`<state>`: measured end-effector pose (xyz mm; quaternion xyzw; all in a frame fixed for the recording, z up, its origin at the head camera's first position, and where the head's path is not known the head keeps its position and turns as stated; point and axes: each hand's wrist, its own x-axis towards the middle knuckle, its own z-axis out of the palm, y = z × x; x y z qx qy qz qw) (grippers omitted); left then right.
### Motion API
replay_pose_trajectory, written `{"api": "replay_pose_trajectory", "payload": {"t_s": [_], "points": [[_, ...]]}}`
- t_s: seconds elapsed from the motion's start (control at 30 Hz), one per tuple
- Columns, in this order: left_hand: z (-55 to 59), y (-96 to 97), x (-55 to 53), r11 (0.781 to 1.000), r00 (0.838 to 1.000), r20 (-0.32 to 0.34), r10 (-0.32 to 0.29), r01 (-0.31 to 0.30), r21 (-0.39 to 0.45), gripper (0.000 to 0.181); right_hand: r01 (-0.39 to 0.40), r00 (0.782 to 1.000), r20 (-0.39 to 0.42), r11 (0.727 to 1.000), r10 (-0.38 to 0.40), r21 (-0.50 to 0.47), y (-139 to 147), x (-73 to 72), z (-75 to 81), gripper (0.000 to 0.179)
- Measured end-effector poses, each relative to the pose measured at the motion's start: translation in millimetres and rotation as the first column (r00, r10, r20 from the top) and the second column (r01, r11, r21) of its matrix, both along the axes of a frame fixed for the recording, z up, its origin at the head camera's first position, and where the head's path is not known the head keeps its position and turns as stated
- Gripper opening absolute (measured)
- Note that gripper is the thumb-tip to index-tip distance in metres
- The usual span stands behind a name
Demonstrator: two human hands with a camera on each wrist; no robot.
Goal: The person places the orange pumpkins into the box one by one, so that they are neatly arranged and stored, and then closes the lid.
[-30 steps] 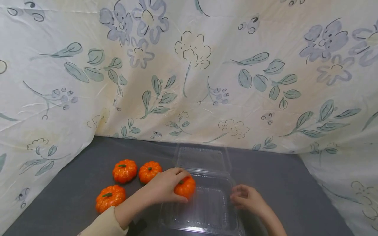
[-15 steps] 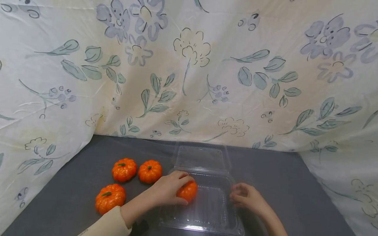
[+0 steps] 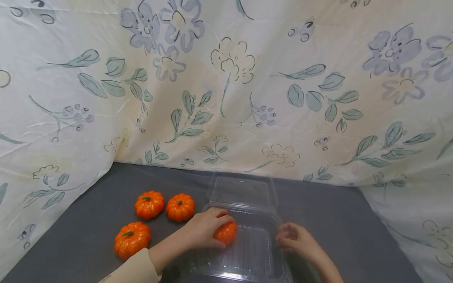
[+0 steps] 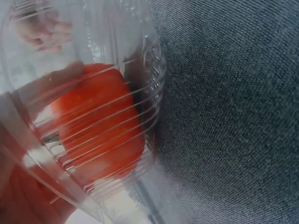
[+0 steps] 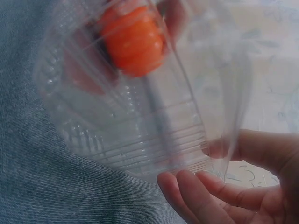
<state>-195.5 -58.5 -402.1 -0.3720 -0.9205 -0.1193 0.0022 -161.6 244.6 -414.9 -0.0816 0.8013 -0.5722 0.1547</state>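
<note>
A clear hinged plastic clamshell container point(image 3: 255, 251) lies opened on the dark cloth, its lid point(image 3: 242, 190) folded back. My left hand point(image 3: 205, 230) grips a small orange toy pumpkin point(image 3: 226, 234) inside the left part of the base. Through the ribbed wall in the left wrist view, the pumpkin point(image 4: 103, 123) shows close to the bottom, fingers around it. At the container's right side, my right hand point(image 3: 297, 239) holds the rim; in the right wrist view its thumb and fingertips point(image 5: 189, 186) meet at the ribbed wall. The palm side covers part of the held pumpkin.
Three more orange pumpkins with green stems stand left of the container: one at the back left point(image 3: 149, 205), one beside it point(image 3: 180, 207), one nearer the front point(image 3: 132, 240). A floral curtain point(image 3: 226, 98) encloses the back and sides of the dark cloth point(image 3: 332, 212).
My left hand has moved slightly right and down with the pumpkin, lower into the container base. The right hand stays at the rim, and the other pumpkins have not moved.
</note>
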Motion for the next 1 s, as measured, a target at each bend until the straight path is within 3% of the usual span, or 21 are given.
{"api": "replay_pose_trajectory", "payload": {"t_s": [0.47, 0.77, 1.0], "points": [[-3.4, -2.0, 1.1, 1.000, 1.000, 0.014, 0.016, -0.017, 0.014, 0.058, -0.006, 1.000, -0.011, 1.000, 0.006, -0.023, -2, -0.1, -1.3, 0.040], [8.9, -3.2, -1.4, 1.000, 1.000, 0.009, 0.004, -0.004, 0.008, 0.052, -0.005, 1.000, -0.011, 0.999, 0.005, -0.033, -2, -0.5, -2.6, 0.040], [22.0, -6.6, -4.3, 1.000, 0.998, -0.060, -0.015, 0.015, 0.002, 0.043, 0.009, 1.000, 0.000, 1.000, -0.009, -0.011, -1, -0.2, -3.3, 0.040]]}}
